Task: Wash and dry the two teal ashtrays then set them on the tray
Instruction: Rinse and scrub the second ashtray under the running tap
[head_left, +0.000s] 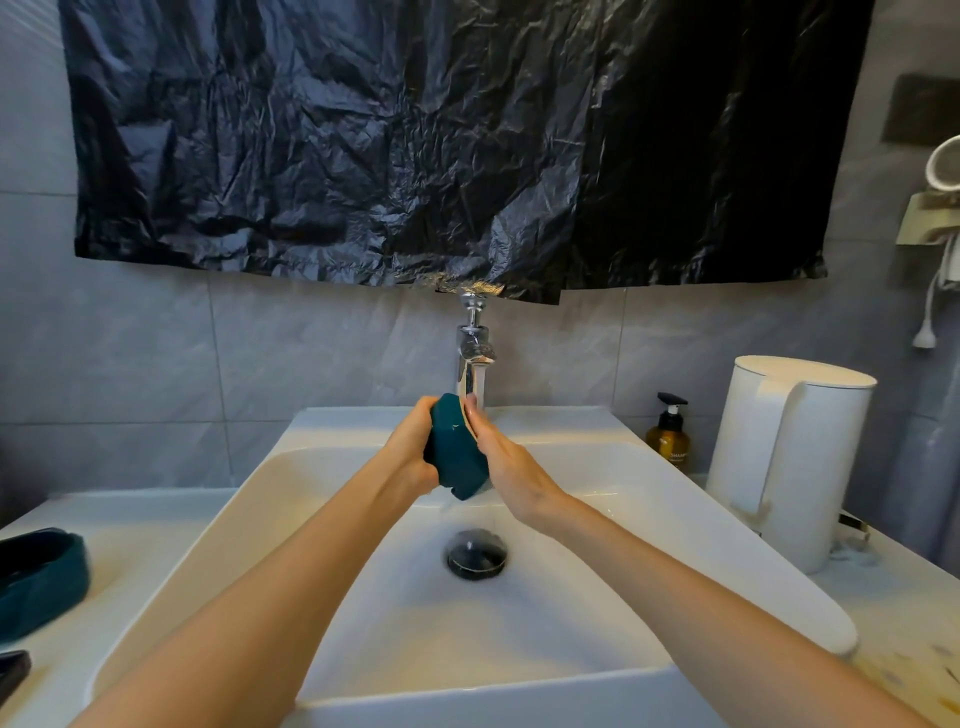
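You hold one teal ashtray (457, 452) on its edge over the sink (363, 597), up near the back rim and right under the tap (474, 345). Your left hand (413, 449) wraps around its left side, fingers curled over the top edge in a firm grip. Your right hand (501, 462) presses flat against its right side, fingers extended upward along the face, so the ashtray is squeezed between both hands. A thin stream of water (480, 387) runs from the tap down to your right fingertips and the ashtray's upper edge. Below your hands, the dark drain (476, 553) sits in the middle of the basin.

The second teal ashtray (39, 582) rests on the counter (130, 545) at its left edge, well apart from the sink. At the counter's right side, a white kettle (784, 457) stands just beside the sink's rim, and a brown pump bottle (668, 434) stands behind it toward the back wall. A crumpled black plastic sheet (441, 140) hangs above the tap.
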